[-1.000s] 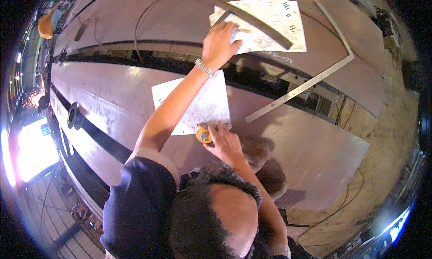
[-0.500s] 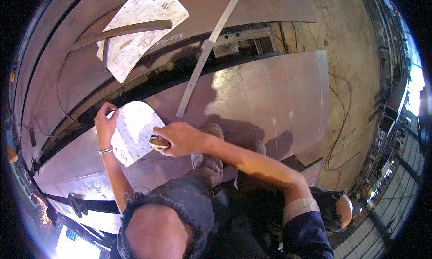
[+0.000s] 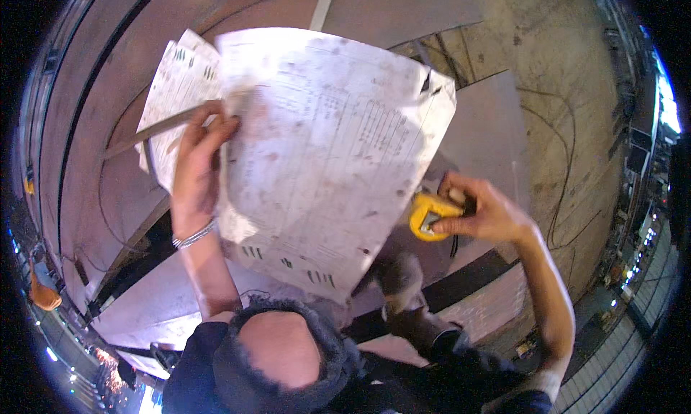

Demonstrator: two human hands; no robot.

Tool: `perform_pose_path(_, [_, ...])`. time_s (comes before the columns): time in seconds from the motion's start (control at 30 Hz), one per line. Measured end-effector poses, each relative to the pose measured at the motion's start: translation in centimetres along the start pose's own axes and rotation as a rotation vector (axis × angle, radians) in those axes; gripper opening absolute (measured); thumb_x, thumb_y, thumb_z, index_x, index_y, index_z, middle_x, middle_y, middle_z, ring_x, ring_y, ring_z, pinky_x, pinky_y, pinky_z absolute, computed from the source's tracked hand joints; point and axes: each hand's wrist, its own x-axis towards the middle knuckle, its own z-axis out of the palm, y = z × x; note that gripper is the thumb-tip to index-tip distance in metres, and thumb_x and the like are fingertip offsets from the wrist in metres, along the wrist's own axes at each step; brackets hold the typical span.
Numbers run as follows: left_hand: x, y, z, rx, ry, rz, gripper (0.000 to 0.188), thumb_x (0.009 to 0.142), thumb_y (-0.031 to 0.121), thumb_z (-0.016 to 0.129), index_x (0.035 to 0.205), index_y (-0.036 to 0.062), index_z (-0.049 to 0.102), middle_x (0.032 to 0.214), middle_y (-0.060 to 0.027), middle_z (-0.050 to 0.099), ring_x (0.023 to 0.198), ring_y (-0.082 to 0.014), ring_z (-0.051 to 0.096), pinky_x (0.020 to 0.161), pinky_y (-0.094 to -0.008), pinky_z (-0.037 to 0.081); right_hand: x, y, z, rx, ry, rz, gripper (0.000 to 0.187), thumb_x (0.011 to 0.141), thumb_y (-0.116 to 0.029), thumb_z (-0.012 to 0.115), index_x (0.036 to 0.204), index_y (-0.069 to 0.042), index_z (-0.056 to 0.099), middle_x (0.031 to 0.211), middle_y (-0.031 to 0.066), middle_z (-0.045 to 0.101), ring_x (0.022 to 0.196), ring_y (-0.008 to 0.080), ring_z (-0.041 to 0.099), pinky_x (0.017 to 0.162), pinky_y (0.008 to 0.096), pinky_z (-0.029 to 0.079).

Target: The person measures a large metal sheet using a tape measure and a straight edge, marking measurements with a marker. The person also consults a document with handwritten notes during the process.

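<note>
A large stained drawing sheet (image 3: 324,140) with lines and tables on it is spread out in the middle. My left hand (image 3: 198,151) grips its left edge, the fingers closed over the paper, with a bracelet at the wrist. To the sheet's right, my right hand (image 3: 486,211) is wrapped round a yellow tape measure (image 3: 434,217). The tape measure is close to the paper's lower right edge. I cannot tell whether any blade is out of it.
Behind my left hand a second paper (image 3: 173,79) lies on a steel plate, a thin metal bar (image 3: 158,126) across it. A pale angled frame piece (image 3: 324,4) is at the top. More plates (image 3: 497,133) and a cable (image 3: 568,148) are on the right. My boot (image 3: 399,277) stands below the sheet.
The sheet has been opened out and raised, now covering much of the middle. My right hand has moved right, off the paper, with the tape measure. My left hand has moved up and slightly right.
</note>
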Motion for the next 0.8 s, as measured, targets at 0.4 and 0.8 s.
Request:
perform_pose_path(0.4, [0.9,-2.3,13.0,-0.027,-0.463,0.03,0.021,0.087,0.01,0.068,0.105,0.002,0.06,0.097,-0.0021,0.063,0.091,-0.0103,0.058,0.084,-0.0217,0.042,-16.1,3.4,5.8,0.145,0.471,0.26,0.039,0.077,-0.024,0.084,0.098,-0.006,0.056,0.067,0.0061,0.053,0.061,0.0107,0.048,0.055,0.0308,0.041])
perform_pose_path(0.8, [1.5,-3.3,12.4,-0.015,-0.549,0.044,0.027,0.086,0.011,0.068,0.109,-0.0007,0.059,0.095,-0.0056,0.064,0.089,-0.0134,0.06,0.083,-0.0235,0.045,-21.3,1.9,15.4,0.327,0.615,0.451,0.038,0.079,-0.024,0.083,0.096,-0.003,0.057,0.07,0.0064,0.058,0.065,0.008,0.052,0.059,0.0286,0.043])
